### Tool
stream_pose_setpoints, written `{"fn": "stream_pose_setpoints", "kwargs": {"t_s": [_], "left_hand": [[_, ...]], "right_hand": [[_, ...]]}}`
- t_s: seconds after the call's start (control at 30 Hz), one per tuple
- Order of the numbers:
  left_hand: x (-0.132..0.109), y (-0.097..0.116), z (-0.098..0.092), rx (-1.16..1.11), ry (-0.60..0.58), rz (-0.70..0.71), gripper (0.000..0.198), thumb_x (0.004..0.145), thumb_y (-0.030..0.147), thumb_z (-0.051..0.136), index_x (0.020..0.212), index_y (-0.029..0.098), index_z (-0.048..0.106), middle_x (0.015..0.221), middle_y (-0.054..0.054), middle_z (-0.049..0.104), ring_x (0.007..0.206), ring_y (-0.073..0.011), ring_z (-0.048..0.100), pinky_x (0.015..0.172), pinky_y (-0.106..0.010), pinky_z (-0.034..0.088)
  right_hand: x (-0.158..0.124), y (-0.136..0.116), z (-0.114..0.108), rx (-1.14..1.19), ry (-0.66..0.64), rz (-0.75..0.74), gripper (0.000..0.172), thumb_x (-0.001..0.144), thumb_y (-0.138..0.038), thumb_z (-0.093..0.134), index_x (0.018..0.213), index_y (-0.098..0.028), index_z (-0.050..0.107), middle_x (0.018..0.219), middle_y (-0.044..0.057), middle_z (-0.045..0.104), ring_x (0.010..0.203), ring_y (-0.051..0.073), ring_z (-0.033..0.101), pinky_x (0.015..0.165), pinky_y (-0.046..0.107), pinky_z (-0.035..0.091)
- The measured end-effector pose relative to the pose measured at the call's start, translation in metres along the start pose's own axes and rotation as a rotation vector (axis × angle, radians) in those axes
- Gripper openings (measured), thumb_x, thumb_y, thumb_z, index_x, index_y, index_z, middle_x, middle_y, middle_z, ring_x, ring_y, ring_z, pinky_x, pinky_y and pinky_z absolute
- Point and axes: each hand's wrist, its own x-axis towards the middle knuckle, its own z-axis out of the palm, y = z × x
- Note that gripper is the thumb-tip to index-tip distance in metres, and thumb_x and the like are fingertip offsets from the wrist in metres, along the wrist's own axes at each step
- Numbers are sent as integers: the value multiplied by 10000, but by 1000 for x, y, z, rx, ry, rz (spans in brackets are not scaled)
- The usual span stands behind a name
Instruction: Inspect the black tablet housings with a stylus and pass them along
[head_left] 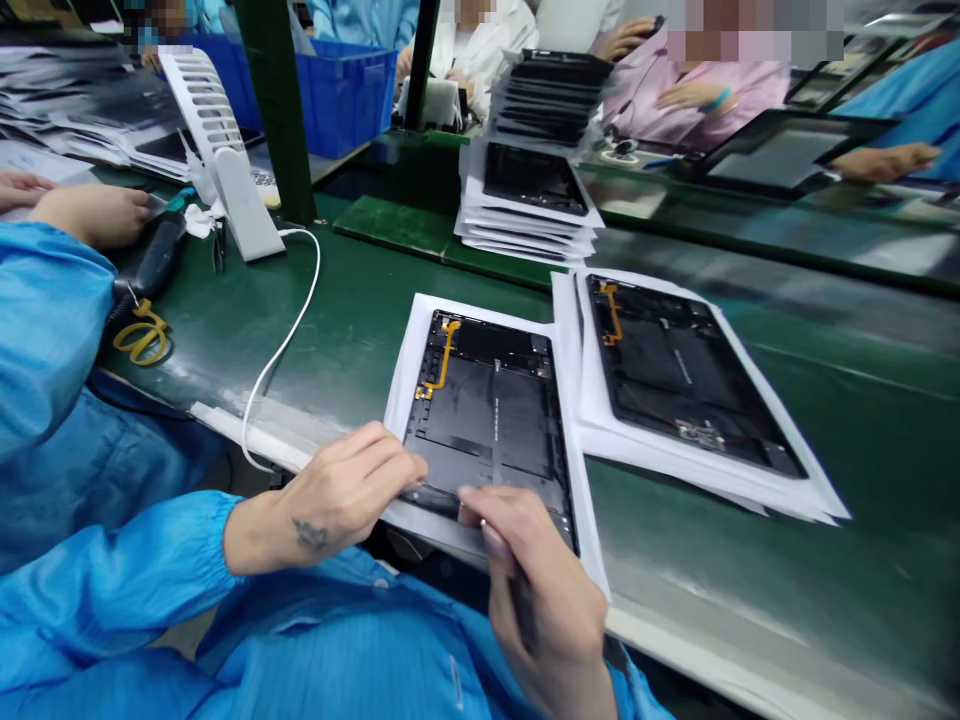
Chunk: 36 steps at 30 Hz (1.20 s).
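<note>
Long green table [217, 320] fills the view, busy line all round: blue crate [330, 90] up back, white vented stand [217, 140] at far L, stack of black tablets on white sheets [532, 190] just ahead. Co-worker's hand [90, 215] at L is on a black handheld tool [154, 260], yellow cord [142, 335] lying by it, and a white cable [289, 340] loops across the table toward our side. Second open tablet [682, 370] sits on white paper just R of the main one. Main open tablet [487, 420] lies flat on its white sheet [401, 400], right at the near table edge, orange ribbon cable [442, 355] up top L. L hand [345, 495] half curled, fingertips on tablet's lower edge, grip unclear; R hand [536, 590] closed round a thin dark tool [521, 610], tip hidden by fingers. Watch out: a slip of that tool could scratch the black inner panel or snag the ribbon, and a bump could shift the sheet off the edge.
</note>
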Motion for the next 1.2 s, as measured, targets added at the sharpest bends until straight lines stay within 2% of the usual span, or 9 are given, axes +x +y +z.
{"fn": "stream_pose_setpoints", "kwargs": {"t_s": [0.07, 0.2, 0.3, 0.4, 0.5, 0.73, 1.03, 1.1, 1.2], "left_hand": [[2, 3, -3, -88, -17, -130, 142, 1036, 125, 434, 1029, 168, 570, 889, -45, 656, 809, -165, 570, 758, -299, 493], [9, 9, -10, -237, -138, -436, 105, 1008, 203, 512, 922, 205, 572, 826, -2, 604, 781, -147, 568, 701, -259, 476], [11, 8, -13, -298, -148, -535, 111, 982, 175, 535, 885, 211, 576, 798, 19, 584, 758, -131, 565, 681, -240, 461], [6, 6, -12, -275, -31, -515, 102, 998, 175, 555, 910, 204, 599, 816, 21, 597, 762, -118, 558, 688, -234, 445], [-1, 5, -10, -243, 79, -430, 54, 1001, 178, 593, 967, 199, 629, 861, 16, 636, 809, -111, 577, 735, -233, 452], [-2, 10, -1, -202, 171, -299, 54, 984, 145, 625, 1023, 169, 654, 888, -17, 684, 817, -124, 610, 764, -265, 477], [4, 12, 2, -157, 163, -283, 55, 997, 135, 598, 959, 165, 625, 845, -17, 669, 777, -132, 591, 732, -274, 469], [4, 8, 0, -130, 129, -269, 73, 1009, 131, 572, 957, 166, 608, 853, -16, 666, 782, -134, 582, 743, -282, 458], [2, -1, -3, -41, 45, -212, 80, 1020, 129, 544, 971, 164, 596, 868, -29, 655, 797, -151, 565, 744, -296, 449]], "right_hand": [[6, 2, 5, -60, -53, -12, 408, 937, 1, 403, 1219, -209, 609, 885, 67, 672, 790, 205, 611, 698, 357, 495], [16, 2, 16, -183, -101, -61, 291, 930, -14, 422, 1021, -190, 636, 879, 69, 665, 769, 211, 530, 672, 360, 403], [19, 2, 21, -168, -107, -60, 297, 912, 18, 390, 907, -201, 592, 823, 56, 625, 748, 209, 472, 663, 355, 360], [21, 4, 22, -24, -100, 17, 237, 937, -11, 450, 878, -206, 572, 789, 32, 586, 744, 194, 457, 664, 336, 360], [22, 6, 21, 87, -105, 83, 205, 968, -46, 485, 881, -209, 575, 776, 17, 575, 746, 183, 471, 662, 323, 369], [22, 7, 22, 91, -86, 90, 221, 950, -23, 489, 862, -204, 579, 764, 12, 557, 735, 179, 464, 657, 322, 354], [22, 6, 24, 89, -93, 85, 229, 956, -23, 482, 849, -193, 591, 766, 14, 569, 745, 177, 465, 671, 320, 351], [20, 7, 23, 52, -84, 55, 217, 948, -4, 490, 904, -176, 613, 800, 22, 596, 762, 180, 465, 688, 324, 354], [16, 9, 20, -19, -73, -3, 253, 951, 2, 489, 1105, -147, 624, 921, 58, 658, 824, 199, 498, 724, 337, 377]]}}
